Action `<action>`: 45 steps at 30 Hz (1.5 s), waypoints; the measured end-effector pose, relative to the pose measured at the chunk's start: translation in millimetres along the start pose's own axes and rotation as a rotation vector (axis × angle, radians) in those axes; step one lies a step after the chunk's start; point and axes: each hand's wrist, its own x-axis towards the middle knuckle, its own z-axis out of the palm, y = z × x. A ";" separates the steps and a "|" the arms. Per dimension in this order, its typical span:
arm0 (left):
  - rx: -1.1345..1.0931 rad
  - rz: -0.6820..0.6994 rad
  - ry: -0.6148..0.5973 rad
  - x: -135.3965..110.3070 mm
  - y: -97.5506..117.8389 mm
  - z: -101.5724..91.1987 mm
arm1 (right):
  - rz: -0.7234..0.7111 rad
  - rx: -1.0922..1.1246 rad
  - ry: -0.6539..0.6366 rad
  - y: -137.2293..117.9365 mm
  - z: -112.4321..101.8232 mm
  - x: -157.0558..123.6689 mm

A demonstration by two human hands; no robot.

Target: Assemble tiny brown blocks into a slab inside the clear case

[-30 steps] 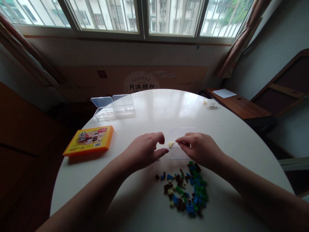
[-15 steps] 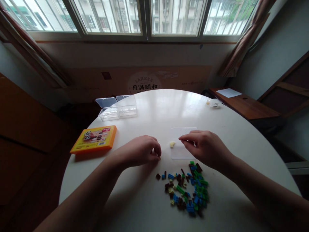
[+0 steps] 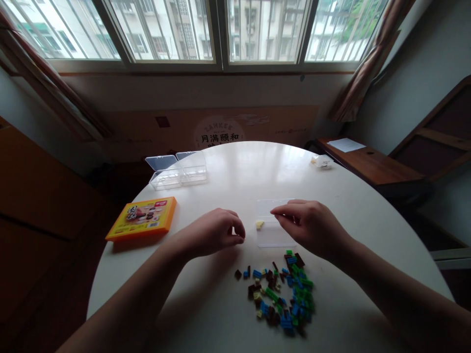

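Observation:
My left hand (image 3: 219, 230) hovers just left of a clear plastic box (image 3: 275, 239), its thumb and fingers curled to a pinch. Whatever is at those fingertips is too small to name. Over the right side of the box, my right hand (image 3: 311, 220) is closed, thumb and forefinger pressed together; what they hold, if anything, I cannot make out. A few pale yellow building bricks (image 3: 259, 225) lie grouped at the left inside the box. Nearer to me spreads a loose pile of small blue, green, brown and yellow building bricks (image 3: 287, 294).
An orange-yellow game box (image 3: 143, 218) lies at the left of the round white table (image 3: 206, 304). Behind it stand open clear plastic boxes (image 3: 179, 174). A small clear bag (image 3: 323, 162) rests at the far right edge. Beyond is a wooden desk (image 3: 371, 164) with paper.
The whole view has shifted slightly, with the table lower in it. Both hands stay almost in place over the table. A tan bit at my left fingertips no longer shows clearly.

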 end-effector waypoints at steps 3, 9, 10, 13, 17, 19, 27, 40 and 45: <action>-0.114 0.005 0.094 2.2 2.4 2.2 | -0.008 0.016 -0.008 -0.9 -0.3 0.1; -0.143 -0.049 0.301 12.1 17.5 20.1 | -0.053 0.057 -0.048 -3.0 -5.4 2.2; -0.120 -0.050 0.309 13.6 20.2 23.3 | -0.050 0.055 -0.045 -2.5 -6.7 3.0; -0.041 -0.049 0.331 17.9 26.8 30.6 | -0.038 0.040 -0.061 -0.2 -10.2 5.3; 0.055 -0.083 0.345 25.6 32.7 35.8 | -0.039 0.010 -0.184 2.9 -11.5 7.6; 0.066 -0.101 0.318 29.5 34.9 37.4 | -0.031 -0.007 -0.232 4.5 -10.8 8.1; -0.045 -0.113 0.312 18.4 30.9 24.2 | -0.048 -0.029 -0.336 9.3 -12.1 3.3; 0.025 -0.241 0.213 11.4 20.4 23.9 | -0.120 -0.011 -0.366 12.1 2.7 6.9; 0.028 -0.229 0.222 11.5 17.1 26.9 | -0.114 -0.016 -0.385 11.3 6.3 8.3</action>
